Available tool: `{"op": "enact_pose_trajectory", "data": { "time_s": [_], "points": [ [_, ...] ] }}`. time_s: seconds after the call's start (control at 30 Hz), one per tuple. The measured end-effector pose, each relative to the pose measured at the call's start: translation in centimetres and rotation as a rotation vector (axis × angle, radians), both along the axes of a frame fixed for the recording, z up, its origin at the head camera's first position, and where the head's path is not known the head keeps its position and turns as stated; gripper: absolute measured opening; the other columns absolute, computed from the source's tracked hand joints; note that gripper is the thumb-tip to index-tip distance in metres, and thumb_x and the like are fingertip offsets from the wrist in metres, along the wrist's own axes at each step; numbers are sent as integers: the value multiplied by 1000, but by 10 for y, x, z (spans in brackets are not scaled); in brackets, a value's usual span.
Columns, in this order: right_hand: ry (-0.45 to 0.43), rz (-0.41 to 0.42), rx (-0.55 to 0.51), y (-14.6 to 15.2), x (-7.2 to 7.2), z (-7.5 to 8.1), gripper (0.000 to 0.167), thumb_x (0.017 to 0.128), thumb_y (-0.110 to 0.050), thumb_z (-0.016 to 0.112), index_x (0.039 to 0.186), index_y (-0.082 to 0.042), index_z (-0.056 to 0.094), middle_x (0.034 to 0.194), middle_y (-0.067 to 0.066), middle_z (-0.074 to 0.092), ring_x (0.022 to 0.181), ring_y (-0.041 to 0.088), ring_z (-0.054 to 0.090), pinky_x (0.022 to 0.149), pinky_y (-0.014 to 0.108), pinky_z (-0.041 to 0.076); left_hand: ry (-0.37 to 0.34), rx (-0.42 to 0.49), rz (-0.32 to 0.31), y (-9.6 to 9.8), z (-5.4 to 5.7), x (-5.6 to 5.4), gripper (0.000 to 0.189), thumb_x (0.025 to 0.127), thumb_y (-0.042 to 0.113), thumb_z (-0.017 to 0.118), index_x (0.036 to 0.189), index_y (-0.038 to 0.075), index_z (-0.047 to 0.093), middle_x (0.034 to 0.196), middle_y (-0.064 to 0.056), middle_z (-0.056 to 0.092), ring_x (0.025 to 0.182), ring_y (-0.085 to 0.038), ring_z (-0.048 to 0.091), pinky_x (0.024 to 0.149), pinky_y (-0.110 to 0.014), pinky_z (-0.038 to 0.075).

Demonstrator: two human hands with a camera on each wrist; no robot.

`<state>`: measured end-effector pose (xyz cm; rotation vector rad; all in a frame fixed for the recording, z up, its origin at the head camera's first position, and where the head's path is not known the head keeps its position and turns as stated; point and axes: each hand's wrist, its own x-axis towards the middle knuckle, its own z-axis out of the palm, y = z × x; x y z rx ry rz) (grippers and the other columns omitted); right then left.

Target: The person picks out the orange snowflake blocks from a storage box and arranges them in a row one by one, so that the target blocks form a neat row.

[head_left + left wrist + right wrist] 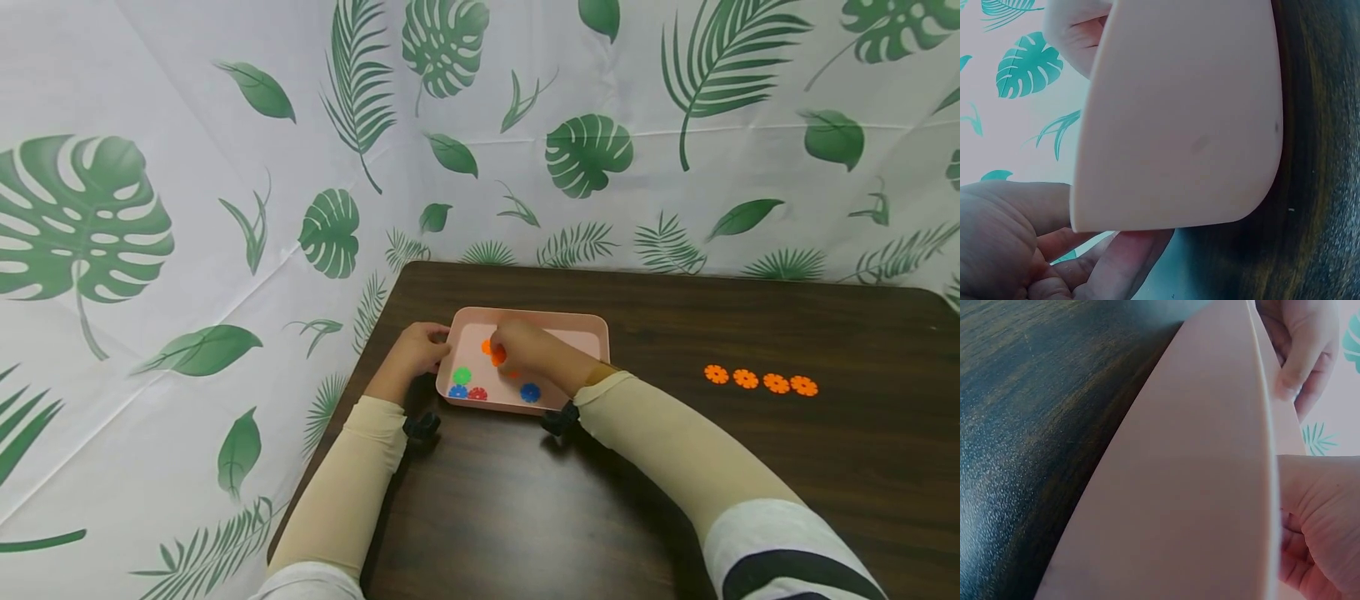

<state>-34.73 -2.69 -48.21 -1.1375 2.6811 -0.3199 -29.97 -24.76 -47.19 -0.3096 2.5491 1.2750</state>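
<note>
A shallow pink tray (568,403) lies on the dark wooden table. My left hand (417,350) grips the tray's left end, thumb over the rim and fingers outside the wall. Over the tray's middle, my right hand (528,350) has curled fingers that pinch an orange notched disc (498,357). Another orange disc (486,347) shows just left of these fingers, and a bit of orange is visible below the hand. In the tray's front left corner are a green disc (462,377), a blue disc (457,391) and a red disc (477,393). A second blue disc (530,392) lies near the front wall.
To the right of the tray, several orange discs (746,379) lie in a row on the table (675,325). A leaf-patterned cloth (517,192) hangs behind the table and along its left side. Dark wrist devices (422,426) sit by the tray's front.
</note>
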Motion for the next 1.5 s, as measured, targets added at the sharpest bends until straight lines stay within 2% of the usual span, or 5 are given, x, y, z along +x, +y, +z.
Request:
{"op": "enact_pose_trajectory", "data": {
  "time_s": [0.33,0.43,0.73,1.1,1.5],
  "points": [
    [-64,-83,-97,10,0,11,34,83,-21,85,110,-4,74,105,7,63,92,23,55,84,33,53,0,3,-9,1,-3,-2,44,100,13,66,143,10,62,121,-18,67,96,-29,72,79,-42,64],
    [-97,-119,-127,13,1,22,34,85,-19,84,113,-3,73,110,8,64,98,25,57,90,35,54,-1,8,-9,-1,-3,-2,44,99,13,66,143,10,61,121,-19,67,95,-29,72,79,-42,64],
    [-46,-174,-178,48,-1,54,35,85,-17,84,116,-3,74,107,9,65,97,27,59,91,39,56,-7,13,-9,-3,-3,-1,45,99,15,67,144,10,61,122,-19,66,95,-29,72,80,-42,64],
    [5,-318,-264,151,1,67,35,88,-16,80,117,2,72,110,16,65,100,31,59,90,49,55,7,1,-13,-2,-2,0,46,99,15,67,144,9,60,122,-20,66,95,-30,72,78,-42,64],
    [0,-471,-208,279,55,33,38,90,-19,78,118,5,70,112,21,65,100,37,61,87,58,53,52,43,-50,-3,-2,2,48,99,13,65,146,5,58,119,-22,68,89,-30,74,75,-43,64]
  ]
}}
